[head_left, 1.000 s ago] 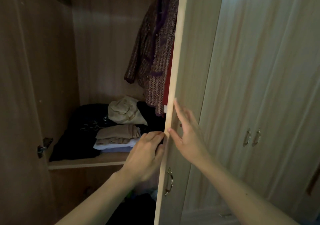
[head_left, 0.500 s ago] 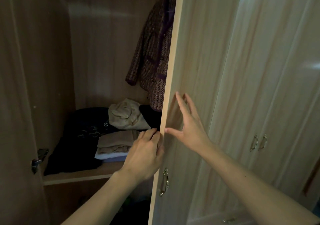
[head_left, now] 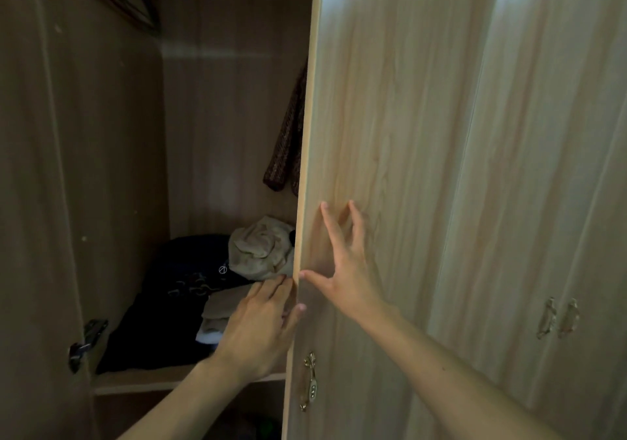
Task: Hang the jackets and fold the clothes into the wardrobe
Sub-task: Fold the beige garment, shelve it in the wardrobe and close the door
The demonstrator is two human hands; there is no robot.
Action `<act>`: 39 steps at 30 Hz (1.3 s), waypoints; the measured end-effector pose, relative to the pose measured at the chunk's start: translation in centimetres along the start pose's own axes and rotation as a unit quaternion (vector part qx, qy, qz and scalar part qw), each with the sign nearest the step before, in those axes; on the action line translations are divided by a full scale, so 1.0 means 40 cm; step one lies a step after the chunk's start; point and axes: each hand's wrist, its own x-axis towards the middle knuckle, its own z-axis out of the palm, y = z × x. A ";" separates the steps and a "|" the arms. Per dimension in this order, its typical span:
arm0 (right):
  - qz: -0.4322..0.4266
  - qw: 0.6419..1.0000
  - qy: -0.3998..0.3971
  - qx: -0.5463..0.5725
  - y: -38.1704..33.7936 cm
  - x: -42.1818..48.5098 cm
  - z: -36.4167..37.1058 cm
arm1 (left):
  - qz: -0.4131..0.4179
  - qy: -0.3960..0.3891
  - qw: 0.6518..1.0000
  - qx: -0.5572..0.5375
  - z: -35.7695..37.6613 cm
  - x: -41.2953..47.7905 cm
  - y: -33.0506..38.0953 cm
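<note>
Right hand [head_left: 349,280] spread flat on wardrobe door [head_left: 390,134], left hand [head_left: 261,331] curled round its edge.

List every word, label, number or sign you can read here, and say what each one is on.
No readable words or numbers anywhere.
A small white circle emblem with a stroke through it, on the dark garment: a sign, no letters.
A pale curly print beside it, on the same garment: too blurred to read.
The wardrobe door and its handle: no text.
</note>
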 end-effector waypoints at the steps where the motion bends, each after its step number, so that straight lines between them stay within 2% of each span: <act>1: 0.001 1.000 0.004 -0.009 0.001 0.006 0.007 | -0.007 -0.007 1.000 0.004 0.008 0.006 -0.009; 4: -0.007 0.999 0.025 -0.032 0.019 0.021 0.021 | -0.029 -0.018 0.999 0.014 0.023 0.020 -0.024; 7: -0.005 1.000 0.022 0.000 0.034 0.037 0.042 | -0.050 -0.024 0.998 0.011 0.024 0.027 -0.035; 11: 0.001 0.997 0.022 -0.077 0.038 0.062 0.075 | -0.074 -0.033 0.997 0.001 0.011 0.049 -0.048; 18: -0.020 0.991 -0.007 -0.129 0.107 0.072 0.114 | -0.145 -0.043 0.986 -0.067 0.022 0.100 -0.066; 34: 0.019 0.982 0.011 -0.185 0.135 0.160 0.230 | -0.171 -0.035 0.984 -0.044 0.038 0.120 -0.122; 39: 0.006 0.980 0.013 -0.196 0.143 0.164 0.236 | -0.178 -0.037 0.982 -0.044 0.029 0.147 -0.138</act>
